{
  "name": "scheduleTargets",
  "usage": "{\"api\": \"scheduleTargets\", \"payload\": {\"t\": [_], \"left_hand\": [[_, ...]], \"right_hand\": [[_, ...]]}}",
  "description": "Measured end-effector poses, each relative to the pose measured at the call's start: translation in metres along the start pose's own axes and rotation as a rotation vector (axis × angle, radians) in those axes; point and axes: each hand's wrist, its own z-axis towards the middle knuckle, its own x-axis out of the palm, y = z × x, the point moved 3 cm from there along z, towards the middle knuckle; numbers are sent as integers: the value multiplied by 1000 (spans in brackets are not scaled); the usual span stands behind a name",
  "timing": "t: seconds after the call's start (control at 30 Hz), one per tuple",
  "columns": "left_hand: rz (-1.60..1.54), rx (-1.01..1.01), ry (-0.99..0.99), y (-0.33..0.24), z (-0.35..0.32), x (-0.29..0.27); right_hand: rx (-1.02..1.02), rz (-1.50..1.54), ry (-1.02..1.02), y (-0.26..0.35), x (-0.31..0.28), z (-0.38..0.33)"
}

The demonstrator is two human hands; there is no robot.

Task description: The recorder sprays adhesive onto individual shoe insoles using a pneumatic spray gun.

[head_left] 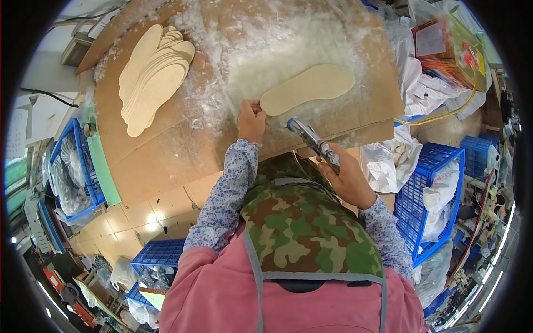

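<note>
- In the head view, pinches one rounded end of a cream insole (311,89) with the left hand (254,123), thumb and fingertips seemingly closed on its edge.
- Has this insole on the near right part of a cardboard sheet (166,161), slanting up to the right; cannot tell whether slightly raised at the pinched end.
- Touches only that one end, probably to steady the piece and spare the broad upper face from contact.
- Wraps the right hand (351,176) around the rear part of a metal spray gun (313,140), likely for firm aim; cannot tell whether pressing any trigger.
- Points the blue-tipped nozzle up and left, close to the pinched end and apparently not touching it.
- Holds the two hands apart, each closed on a different thing, apparently to steady with the left and aim with the right.
- Has a fanned stack of insoles (155,80) at the left of the cardboard, well apart from the held one, perhaps for easy reach and away from spray.
- Shows white fuzz (288,47) thick beyond the held insole; suggests cardboard laid down to catch stray material.
- Wears a camouflage apron (316,230) and flowered sleeves (225,191), probably to shield clothing.
- To the right, includes a blue crate (413,194) with white bags, and a yellow hose (438,116); cannot tell whether joined to the spray gun.
</note>
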Motion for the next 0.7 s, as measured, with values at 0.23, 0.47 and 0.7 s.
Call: {"api": "scheduleTargets", "payload": {"t": [0.23,0.47,0.7], "left_hand": [[7,24,-12,6,3,0],[15,39,-9,9,5,0],[49,46,-11,7,5,0]], "right_hand": [[16,5,-55,1,-10,3],[55,-88,-102,-5,-19,2],[11,21,-68,3,-7,1]]}}
